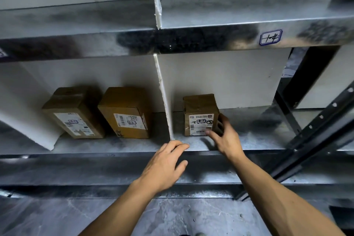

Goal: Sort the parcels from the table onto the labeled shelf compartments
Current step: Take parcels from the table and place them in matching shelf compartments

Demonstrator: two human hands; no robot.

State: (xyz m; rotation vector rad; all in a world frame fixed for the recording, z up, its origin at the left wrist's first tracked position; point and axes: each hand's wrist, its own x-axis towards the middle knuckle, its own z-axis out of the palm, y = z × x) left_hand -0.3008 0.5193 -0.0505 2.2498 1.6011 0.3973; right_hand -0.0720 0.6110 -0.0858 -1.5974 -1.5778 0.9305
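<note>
The left hand point(164, 165) rests loosely curled on the shelf's point(249, 140) front lip at the foot of the white divider point(162, 90), holding nothing. Right of the divider, the right hand point(224, 136) lies open, straightish fingers against the right face of the small cardboard parcel point(199, 109) and thumb by its labelled front. The parcel stands upright, just right of the divider. It looks light, stiff and taped, with some creasing. It is best gripped across its side faces. Two larger cardboard parcels point(124, 109) stand left of the divider.
</note>
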